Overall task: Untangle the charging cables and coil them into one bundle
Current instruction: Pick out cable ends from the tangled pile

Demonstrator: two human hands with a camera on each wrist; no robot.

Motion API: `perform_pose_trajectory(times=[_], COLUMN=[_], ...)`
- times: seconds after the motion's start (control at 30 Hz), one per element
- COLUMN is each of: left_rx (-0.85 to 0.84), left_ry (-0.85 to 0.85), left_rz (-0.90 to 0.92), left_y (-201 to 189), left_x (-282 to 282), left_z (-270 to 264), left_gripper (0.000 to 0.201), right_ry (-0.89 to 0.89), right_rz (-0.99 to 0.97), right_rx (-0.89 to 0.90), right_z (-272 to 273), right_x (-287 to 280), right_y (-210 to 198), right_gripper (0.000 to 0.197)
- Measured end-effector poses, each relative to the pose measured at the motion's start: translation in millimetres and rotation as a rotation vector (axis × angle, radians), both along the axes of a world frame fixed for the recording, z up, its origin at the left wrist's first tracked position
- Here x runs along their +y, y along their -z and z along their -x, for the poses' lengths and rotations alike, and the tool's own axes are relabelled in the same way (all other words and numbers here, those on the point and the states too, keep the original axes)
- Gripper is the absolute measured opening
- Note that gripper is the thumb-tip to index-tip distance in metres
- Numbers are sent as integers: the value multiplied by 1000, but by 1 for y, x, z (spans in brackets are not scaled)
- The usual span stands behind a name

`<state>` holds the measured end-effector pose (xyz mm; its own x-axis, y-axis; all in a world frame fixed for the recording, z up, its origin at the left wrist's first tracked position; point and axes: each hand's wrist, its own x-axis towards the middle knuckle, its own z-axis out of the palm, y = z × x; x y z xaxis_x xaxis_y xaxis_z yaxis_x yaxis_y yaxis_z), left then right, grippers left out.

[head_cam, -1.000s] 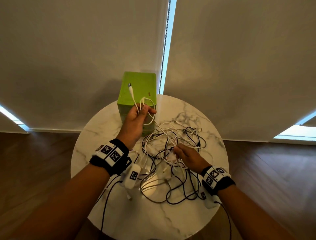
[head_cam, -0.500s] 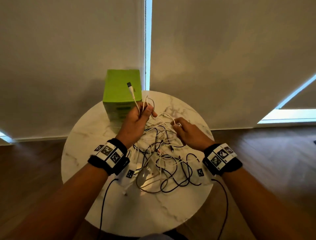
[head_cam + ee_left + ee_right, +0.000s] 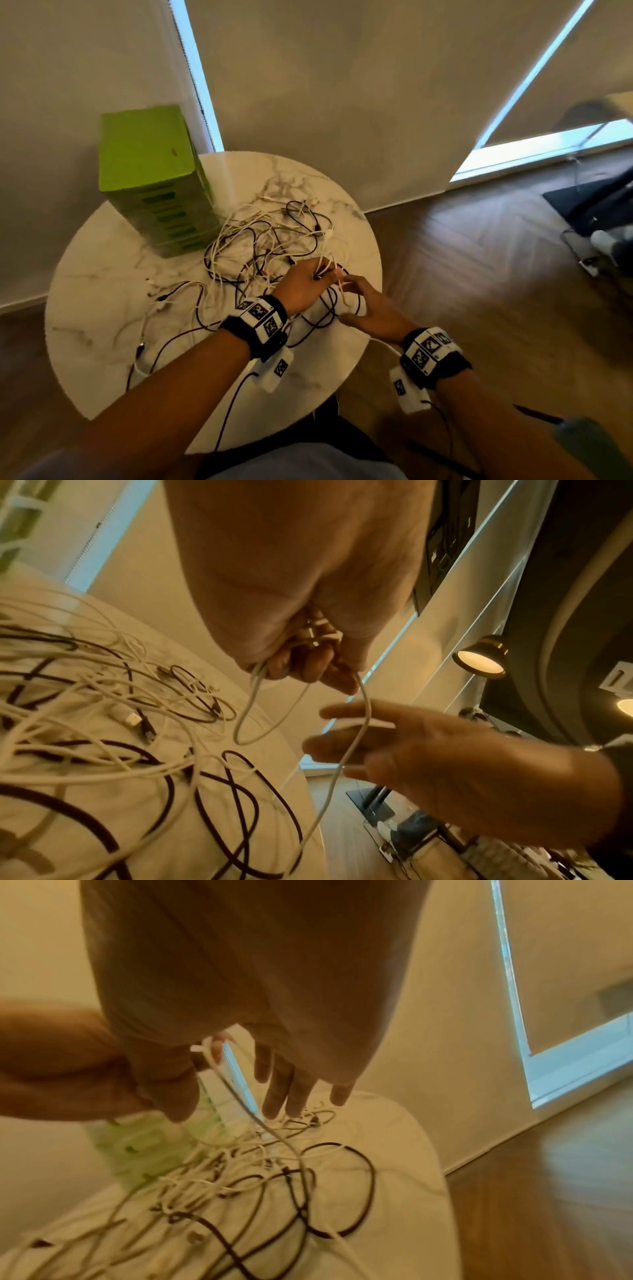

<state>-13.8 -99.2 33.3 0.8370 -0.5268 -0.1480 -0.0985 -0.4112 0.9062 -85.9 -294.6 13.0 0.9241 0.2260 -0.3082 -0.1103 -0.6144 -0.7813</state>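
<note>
A tangle of white and black charging cables (image 3: 267,246) lies spread over the round marble table (image 3: 102,308). Above the table's right front part, my left hand (image 3: 320,274) grips gathered loops of a white cable (image 3: 365,718); one loop hangs below the fist. The cable's free length runs down across my right hand (image 3: 349,301), just right of the left hand. The right hand's fingers (image 3: 291,1093) are straight and spread, and the cable passes between thumb and fingers without being pinched. Black cable loops (image 3: 342,1191) lie beneath both hands.
A tall green box (image 3: 150,178) stands at the table's back left, next to the tangle. The wall with blinds is close behind. Wooden floor (image 3: 479,291) lies to the right, with dark equipment at the far right. The table's right edge is just under my right hand.
My left hand has carried the white cable from near the green box down to the table's right front. My right hand has moved beside it and spread its fingers. The head view swung.
</note>
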Motion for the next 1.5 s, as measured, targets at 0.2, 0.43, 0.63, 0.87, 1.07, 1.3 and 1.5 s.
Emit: perform_pose_trajectory(times=[0.2, 0.43, 0.63, 0.87, 1.07, 1.3, 1.5], left_rx=[-8, 131, 143, 51, 30, -33, 58], left_ry=[-73, -306, -282, -258, -422, -496, -491], left_rz=[-19, 271, 318, 292, 374, 555, 426], left_y=[-10, -37, -34, -39, -58, -72, -49], left_x=[-11, 16, 15, 15, 37, 39, 27], left_z=[0, -16, -11, -19, -52, -87, -100], left_gripper=[42, 36, 35, 38, 45, 30, 28], right_ry=[236, 75, -27, 95, 462, -55, -383], right_rz=[-95, 304, 86, -305, -111, 289, 384], right_rx=[-188, 84, -118, -101, -454, 285, 569], right_z=[2, 17, -1, -20, -42, -37, -81], right_x=[6, -64, 16, 67, 15, -19, -18], right_y=[-14, 45, 13, -48, -37, 51, 47], right_gripper=[35, 24, 60, 39, 22, 24, 33])
